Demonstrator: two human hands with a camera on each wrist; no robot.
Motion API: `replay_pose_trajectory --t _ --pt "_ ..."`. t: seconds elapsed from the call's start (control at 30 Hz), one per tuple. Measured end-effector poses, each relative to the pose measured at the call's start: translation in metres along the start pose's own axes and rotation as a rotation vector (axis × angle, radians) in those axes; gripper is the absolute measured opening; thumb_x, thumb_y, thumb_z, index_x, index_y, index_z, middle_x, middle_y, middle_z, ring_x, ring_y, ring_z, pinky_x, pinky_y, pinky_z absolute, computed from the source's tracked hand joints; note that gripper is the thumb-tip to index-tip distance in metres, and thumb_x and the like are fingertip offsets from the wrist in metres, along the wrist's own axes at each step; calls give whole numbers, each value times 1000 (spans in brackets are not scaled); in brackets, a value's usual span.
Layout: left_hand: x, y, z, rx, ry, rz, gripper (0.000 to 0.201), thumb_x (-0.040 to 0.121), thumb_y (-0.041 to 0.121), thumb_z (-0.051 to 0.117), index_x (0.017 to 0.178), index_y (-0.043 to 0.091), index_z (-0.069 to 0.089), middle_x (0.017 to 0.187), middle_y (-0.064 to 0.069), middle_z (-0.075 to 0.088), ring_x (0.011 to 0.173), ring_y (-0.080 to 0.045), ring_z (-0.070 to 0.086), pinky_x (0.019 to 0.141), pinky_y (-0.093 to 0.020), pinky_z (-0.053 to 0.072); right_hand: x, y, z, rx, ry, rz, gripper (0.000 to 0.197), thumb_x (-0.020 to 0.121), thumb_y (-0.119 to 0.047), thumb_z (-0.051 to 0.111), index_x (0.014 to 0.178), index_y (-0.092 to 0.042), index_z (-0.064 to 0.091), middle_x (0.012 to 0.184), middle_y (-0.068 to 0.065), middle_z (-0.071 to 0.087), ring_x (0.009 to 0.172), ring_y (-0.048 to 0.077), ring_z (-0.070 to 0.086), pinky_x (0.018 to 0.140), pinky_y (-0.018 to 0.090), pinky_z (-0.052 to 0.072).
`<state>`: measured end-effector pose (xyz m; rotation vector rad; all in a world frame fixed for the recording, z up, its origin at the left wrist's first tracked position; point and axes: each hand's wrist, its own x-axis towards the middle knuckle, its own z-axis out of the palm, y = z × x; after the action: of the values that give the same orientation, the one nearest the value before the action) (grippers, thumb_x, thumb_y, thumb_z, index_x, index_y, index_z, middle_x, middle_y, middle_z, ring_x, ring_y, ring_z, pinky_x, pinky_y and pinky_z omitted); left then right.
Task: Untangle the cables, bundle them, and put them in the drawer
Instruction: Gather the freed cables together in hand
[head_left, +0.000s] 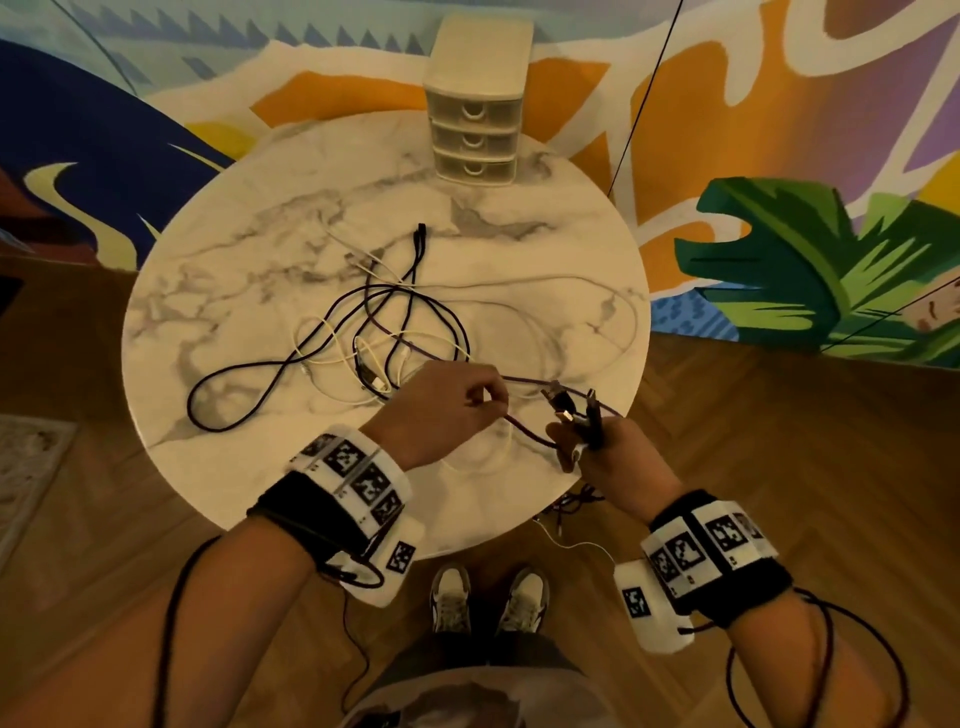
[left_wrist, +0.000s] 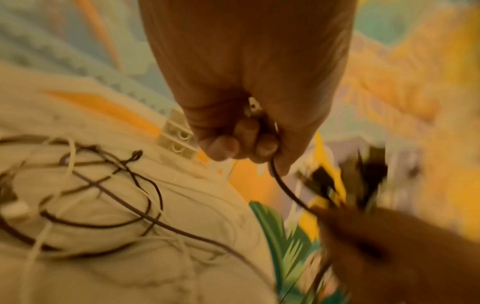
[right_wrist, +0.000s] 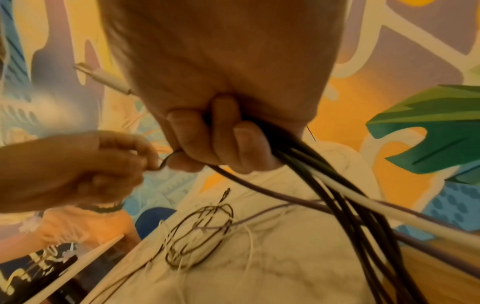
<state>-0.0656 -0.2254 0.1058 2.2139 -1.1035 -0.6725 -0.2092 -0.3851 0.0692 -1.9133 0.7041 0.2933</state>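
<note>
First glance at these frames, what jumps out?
The tangle of dark and white cables sprawled across the middle of the round marble table. At the near edge, the right hand grips a gathered bunch of cable ends while the left hand pinches a dark cable running to it. A small three-drawer unit, drawers closed, stands at the far edge.

I find no legible text, brand or number in any view; the only signs are black-and-white square fiducial markers on the white wristband blocks (head_left: 358, 475) of the left wrist and on those of the right wrist (head_left: 706, 545); light lettering on a dark garment (right_wrist: 39, 265) in the right wrist view is too blurred to read.
</note>
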Motion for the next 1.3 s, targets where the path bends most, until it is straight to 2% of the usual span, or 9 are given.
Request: replay_pose_trajectory --t 0.2,0.37,0.53,0.83,0.97,1.07,1.13,1.2,1.3 --pt "-8 19 0 -736 -27 -67 8 90 7 59 95 5 65 76 -16 67 69 -19 64 70 -29 55 -3 4 18 131 -9 92 34 93 0 42 76 -21 63 85 10 68 49 7 47 48 24 40" --pt "-2 26 12 -450 -57 -43 11 94 19 53 96 18 64 71 11 59 66 0 56 68 -22 47 -16 -14 12 460 93 -82 32 98 -26 46 83 -19 74 51 -9 44 46 8 28 46 21 25" --pt "5 47 14 -355 92 86 4 91 21 58 93 18 60 78 12 62 75 0 57 68 -13 45 -25 -32 9 496 7 -210 57 98 -6 42 54 -33 69 46 -13 48 45 1 33 49 15 27" --pt "0 66 20 -341 174 182 12 90 22 60 100 19 65 89 9 66 83 1 60 71 -4 41 -39 -27 0 288 91 -398 33 94 3 45 80 -23 58 60 -14 63 62 -7 58 63 9 47" --pt "-2 72 22 -441 152 200 16 87 28 59 99 21 66 93 8 67 91 -4 61 80 -13 46 -37 -32 -2 420 110 -320 21 93 8 44 107 3 59 69 -15 58 59 -10 57 60 8 48" --pt "-4 74 23 -638 186 203 19 86 28 58 99 16 66 92 5 64 89 -9 60 75 -26 53 -38 -39 -1 470 99 -296 32 97 3 37 86 -18 58 56 -17 61 52 -8 55 51 10 41" --pt "-1 64 28 -766 238 152 18 86 16 57 102 10 64 91 -4 61 78 -9 57 68 -19 50 -37 -32 -1 464 188 -234 40 100 -12 41 75 -31 65 61 -17 58 56 -4 53 57 11 38" --pt "2 50 39 -746 167 43 30 77 12 55 106 17 61 92 -1 61 70 -11 52 66 -18 46 -36 -23 0 503 309 -251 36 96 -22 40 81 -34 69 72 -15 56 66 3 50 64 20 41" --pt "-2 36 69 -603 -197 -61 39 80 2 60 110 26 57 83 12 58 64 -4 53 67 -21 47 -38 -25 -5 724 403 -264 34 87 -22 39 75 -11 68 68 -3 60 65 14 53 60 24 46"
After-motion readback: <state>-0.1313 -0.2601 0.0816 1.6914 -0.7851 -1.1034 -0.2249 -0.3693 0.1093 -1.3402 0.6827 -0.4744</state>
